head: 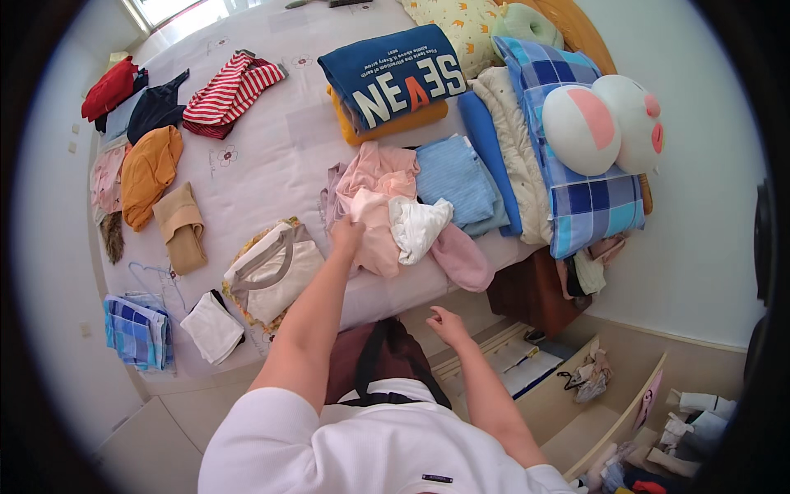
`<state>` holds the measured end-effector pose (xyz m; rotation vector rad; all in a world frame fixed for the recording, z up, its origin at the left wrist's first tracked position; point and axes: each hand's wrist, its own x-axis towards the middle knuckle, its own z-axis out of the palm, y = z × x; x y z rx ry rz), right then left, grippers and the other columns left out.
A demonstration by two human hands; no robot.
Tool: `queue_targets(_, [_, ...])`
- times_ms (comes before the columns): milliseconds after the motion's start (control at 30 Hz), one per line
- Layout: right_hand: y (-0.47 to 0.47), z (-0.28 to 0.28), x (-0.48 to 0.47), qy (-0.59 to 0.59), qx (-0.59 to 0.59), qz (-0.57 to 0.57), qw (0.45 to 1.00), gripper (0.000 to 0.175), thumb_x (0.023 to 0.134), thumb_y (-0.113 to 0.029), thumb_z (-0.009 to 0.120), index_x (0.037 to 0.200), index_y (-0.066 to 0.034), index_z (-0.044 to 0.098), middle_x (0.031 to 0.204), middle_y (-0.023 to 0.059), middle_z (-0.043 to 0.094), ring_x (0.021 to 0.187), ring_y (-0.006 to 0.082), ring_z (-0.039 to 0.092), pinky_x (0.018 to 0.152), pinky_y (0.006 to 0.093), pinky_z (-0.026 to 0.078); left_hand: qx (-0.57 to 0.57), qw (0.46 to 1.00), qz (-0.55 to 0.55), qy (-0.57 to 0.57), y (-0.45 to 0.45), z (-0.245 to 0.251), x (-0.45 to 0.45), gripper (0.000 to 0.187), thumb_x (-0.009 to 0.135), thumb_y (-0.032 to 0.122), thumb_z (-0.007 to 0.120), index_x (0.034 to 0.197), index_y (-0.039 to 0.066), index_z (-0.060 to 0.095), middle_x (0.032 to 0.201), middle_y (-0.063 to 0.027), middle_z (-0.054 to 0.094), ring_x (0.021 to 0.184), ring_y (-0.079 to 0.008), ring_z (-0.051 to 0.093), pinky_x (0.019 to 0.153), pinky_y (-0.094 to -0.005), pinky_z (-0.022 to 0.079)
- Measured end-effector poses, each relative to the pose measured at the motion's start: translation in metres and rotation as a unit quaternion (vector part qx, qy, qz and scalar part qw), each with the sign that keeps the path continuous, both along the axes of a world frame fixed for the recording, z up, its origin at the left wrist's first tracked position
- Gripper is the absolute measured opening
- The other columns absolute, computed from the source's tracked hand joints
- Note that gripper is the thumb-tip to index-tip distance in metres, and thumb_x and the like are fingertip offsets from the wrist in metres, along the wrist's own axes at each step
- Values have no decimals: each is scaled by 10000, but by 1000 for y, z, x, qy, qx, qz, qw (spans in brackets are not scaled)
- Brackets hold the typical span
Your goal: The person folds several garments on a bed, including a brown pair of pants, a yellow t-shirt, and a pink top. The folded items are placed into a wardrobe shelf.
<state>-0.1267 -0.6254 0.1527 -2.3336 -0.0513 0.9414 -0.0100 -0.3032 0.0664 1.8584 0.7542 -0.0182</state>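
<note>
My left hand [347,236] is at the left side of a loose heap of clothes on the bed, its fingers closed on the edge of a pale pink garment [373,238]. A crumpled white cloth [421,227] lies on the heap's right part. Another pink garment [395,163] lies rumpled behind, and a darker pink piece [461,258] droops towards the bed's edge. My right hand [449,326] hangs in the air in front of the bed, fingers bent and apart, holding nothing. Beside the heap sits a folded light blue garment [457,179].
Folded clothes lie at left, including a cream top [284,262], a white cloth [213,327] and a tan garment [182,228]. A blue printed garment [395,80] tops a stack behind. A plush toy [580,129] rests on a checked pillow [595,213]. Open drawers [580,426] stand lower right.
</note>
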Motion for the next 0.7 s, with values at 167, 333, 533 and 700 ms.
queue_targets(167, [-1, 12, 24, 264, 298, -286, 872, 582, 918, -507, 515, 1301, -68, 506, 1187, 124, 613, 1012, 263, 625, 871, 412, 500, 97, 895, -260, -349, -105, 159, -79, 198, 716, 42, 645, 909, 65, 605, 804, -94, 576, 701, -277, 566, 642, -387, 463])
queue_targets(333, [50, 67, 75, 362, 526, -332, 694, 644, 940, -493, 490, 1337, 9, 425, 1290, 137, 540, 1095, 243, 586, 934, 393, 490, 78, 817, -474, -319, -118, 220, -147, 198, 651, 25, 639, 829, 94, 587, 802, -55, 533, 794, -274, 534, 730, -381, 446])
queue_targets(533, [79, 90, 92, 202, 472, -197, 835, 349, 898, -119, 600, 1214, 17, 543, 1115, 92, 632, 956, 215, 639, 819, 348, 532, -380, 887, -263, 25, -100, 198, -160, 360, 836, 147, 631, 1194, 166, 599, 1194, -84, 604, 1066, -263, 585, 917, -366, 463])
queue_targets(700, [97, 101, 65, -11, 279, 278, 919, 243, 852, -89, 589, 1087, -30, 613, 1108, 151, 633, 976, 319, 624, 836, 401, 485, -700, 696, 61, -150, -63, 129, -136, 805, 864, 663, 449, 1424, 97, 331, 1398, -168, 435, 1243, -355, 466, 1034, -536, 377])
